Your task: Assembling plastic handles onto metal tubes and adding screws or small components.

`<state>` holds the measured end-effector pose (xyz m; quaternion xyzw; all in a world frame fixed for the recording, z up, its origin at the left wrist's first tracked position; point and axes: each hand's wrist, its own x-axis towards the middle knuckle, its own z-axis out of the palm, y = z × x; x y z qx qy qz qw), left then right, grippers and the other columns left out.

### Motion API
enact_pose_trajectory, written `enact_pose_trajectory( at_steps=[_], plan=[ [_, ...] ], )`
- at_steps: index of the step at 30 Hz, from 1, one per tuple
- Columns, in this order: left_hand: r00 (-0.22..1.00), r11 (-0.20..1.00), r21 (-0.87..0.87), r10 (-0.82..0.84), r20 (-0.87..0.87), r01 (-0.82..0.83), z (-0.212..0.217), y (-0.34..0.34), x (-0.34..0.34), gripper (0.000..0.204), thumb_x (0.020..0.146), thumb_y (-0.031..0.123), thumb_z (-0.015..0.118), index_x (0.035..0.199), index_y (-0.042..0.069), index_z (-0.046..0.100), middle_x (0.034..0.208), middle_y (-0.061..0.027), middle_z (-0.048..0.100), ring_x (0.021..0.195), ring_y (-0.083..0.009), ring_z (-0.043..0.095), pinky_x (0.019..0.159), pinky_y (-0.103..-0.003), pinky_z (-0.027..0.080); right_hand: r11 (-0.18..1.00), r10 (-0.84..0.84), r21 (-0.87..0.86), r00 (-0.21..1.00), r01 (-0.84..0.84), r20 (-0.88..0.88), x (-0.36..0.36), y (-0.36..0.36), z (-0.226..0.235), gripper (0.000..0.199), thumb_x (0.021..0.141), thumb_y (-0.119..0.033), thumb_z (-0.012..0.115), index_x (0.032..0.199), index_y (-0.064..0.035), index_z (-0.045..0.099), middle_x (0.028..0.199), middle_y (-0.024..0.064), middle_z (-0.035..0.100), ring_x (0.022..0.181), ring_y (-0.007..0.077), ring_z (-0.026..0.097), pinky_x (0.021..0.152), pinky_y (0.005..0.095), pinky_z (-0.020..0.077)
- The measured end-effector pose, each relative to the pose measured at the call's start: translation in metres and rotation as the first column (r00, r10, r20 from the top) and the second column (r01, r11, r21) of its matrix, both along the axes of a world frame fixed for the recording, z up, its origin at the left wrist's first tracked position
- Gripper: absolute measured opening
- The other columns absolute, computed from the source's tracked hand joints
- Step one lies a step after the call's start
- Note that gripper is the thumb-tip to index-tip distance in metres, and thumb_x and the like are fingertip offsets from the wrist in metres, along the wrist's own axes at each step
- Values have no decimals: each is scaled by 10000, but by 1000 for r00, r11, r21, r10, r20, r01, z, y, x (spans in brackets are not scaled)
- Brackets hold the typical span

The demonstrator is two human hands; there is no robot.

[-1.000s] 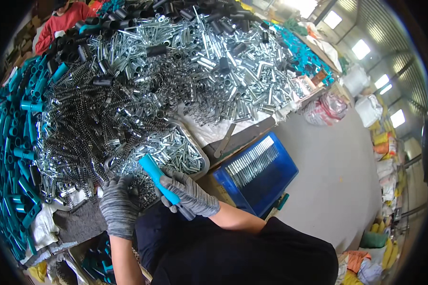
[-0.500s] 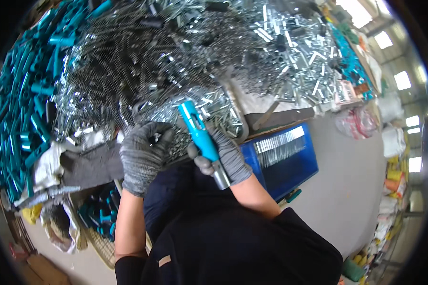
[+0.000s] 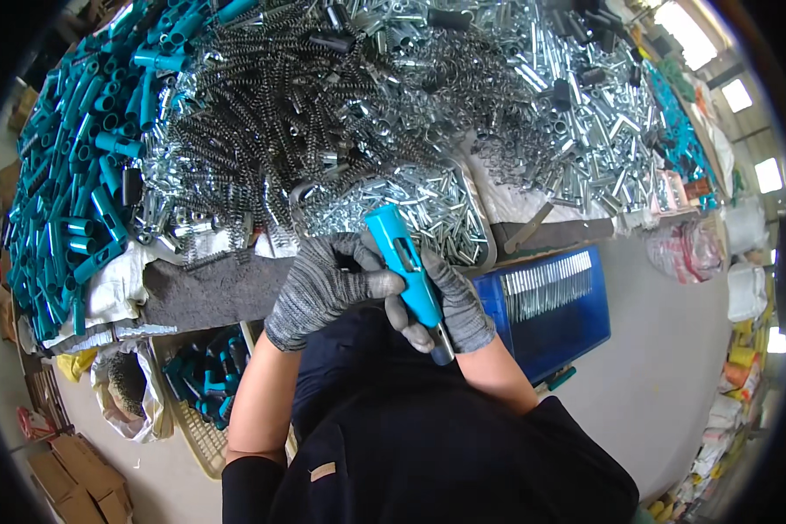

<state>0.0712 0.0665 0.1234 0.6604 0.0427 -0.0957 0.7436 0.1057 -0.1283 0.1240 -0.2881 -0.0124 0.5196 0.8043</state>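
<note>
My right hand (image 3: 461, 307), in a grey knitted glove, is wrapped round a teal metal tube (image 3: 421, 295) with a slot cut in its upper part and a bare steel end below. The tube tilts, its top leaning left. Beside its left side is my left hand (image 3: 316, 293), gloved the same, fingers curled and thumb reaching to the tube near the slot. Whatever those fingers may pinch is hidden. Just beyond both hands sits a tray (image 3: 489, 229) of small shiny metal pins (image 3: 450, 205).
Coil springs (image 3: 253, 113) are heaped behind the tray, teal tubes (image 3: 83, 166) at left, and silver metal parts (image 3: 585, 140) at right. A blue bin (image 3: 550, 336) with a row of metal pieces stands right of my hands. A cream basket (image 3: 192, 441) holds teal parts below left.
My left hand has come from the tray's near edge to the tube, its thumb now at the tube's side. The right hand still grips the tube. The whole view has shifted slightly.
</note>
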Motion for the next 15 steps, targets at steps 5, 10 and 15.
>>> enact_pose_trajectory(
  at_steps=[5, 10, 15],
  plan=[
    [962, 978, -64, 207, 179, -199, 11, -19, 5, 391, 700, 256, 882, 681, 97, 525, 654, 35, 579, 593, -78, 521, 578, -262, 460, 920, 39, 385, 964, 68, -262, -1, 13, -4, 615, 912, -457, 611, 1261, 23, 451, 946, 64, 609, 553, 188, 634, 381, 269, 479],
    [982, 722, 690, -158, 108, 41, 30, -27, 0, 622, 903, 593, 549, 1006, -12, 652, 781, -145, 690, 727, -288, 691, 653, -383, 520, 873, -467, -34, 854, 487, 230, 19, 4, -2, 556, 906, -520, 593, 1117, -6, 566, 852, 73, 660, 599, 142, 627, 531, 253, 528],
    [961, 943, 187, -275, -25, 275, 19, -62, -11, 550, 963, 447, 555, 1331, 41, 500, 1063, -132, 645, 1010, -194, 599, 920, -328, 446, 835, -460, -48, 743, 548, 486, 25, 2, 24, 596, 852, -508, 674, 1148, -10, 539, 859, 89, 633, 702, 167, 622, 642, 310, 538]
  ],
)
